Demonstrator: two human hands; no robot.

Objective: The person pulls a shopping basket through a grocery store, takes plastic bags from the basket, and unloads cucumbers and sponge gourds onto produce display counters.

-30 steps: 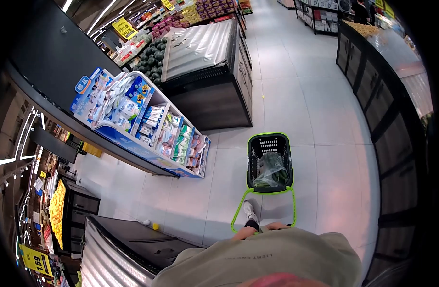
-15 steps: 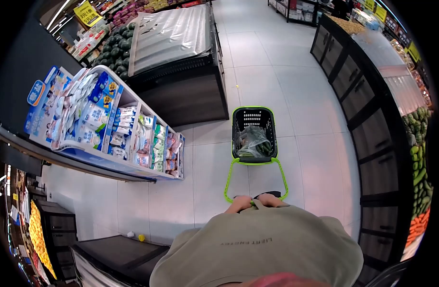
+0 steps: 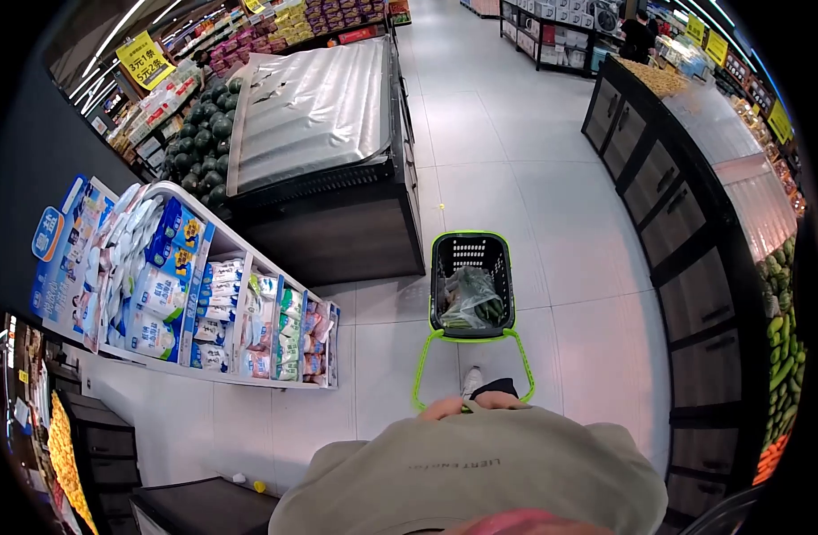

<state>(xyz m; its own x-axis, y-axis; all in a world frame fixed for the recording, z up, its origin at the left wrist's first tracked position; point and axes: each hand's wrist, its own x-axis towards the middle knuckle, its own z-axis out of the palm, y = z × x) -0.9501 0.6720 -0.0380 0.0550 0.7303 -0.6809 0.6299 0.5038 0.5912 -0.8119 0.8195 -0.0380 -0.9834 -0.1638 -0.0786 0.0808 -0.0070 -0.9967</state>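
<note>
Pale tiles [image 3: 596,357]; slotted basket [image 3: 444,259], crinkled bag [image 3: 470,292] inside, thin green handle [image 3: 424,367].

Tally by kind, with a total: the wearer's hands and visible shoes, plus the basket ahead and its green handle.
Hands: 2 (left hand, right hand)
White shoe: 1
Basket: 1
Green handle: 1
Total: 5

The yellow sign [image 3: 145,61] is shouting "3元1条, 5元2条"! On the display stand's [image 3: 246,312] top edge, an oval badge [image 3: 48,234] is flashing "粤盐". The shirt's [image 3: 480,486] lettering is blurring.
</note>
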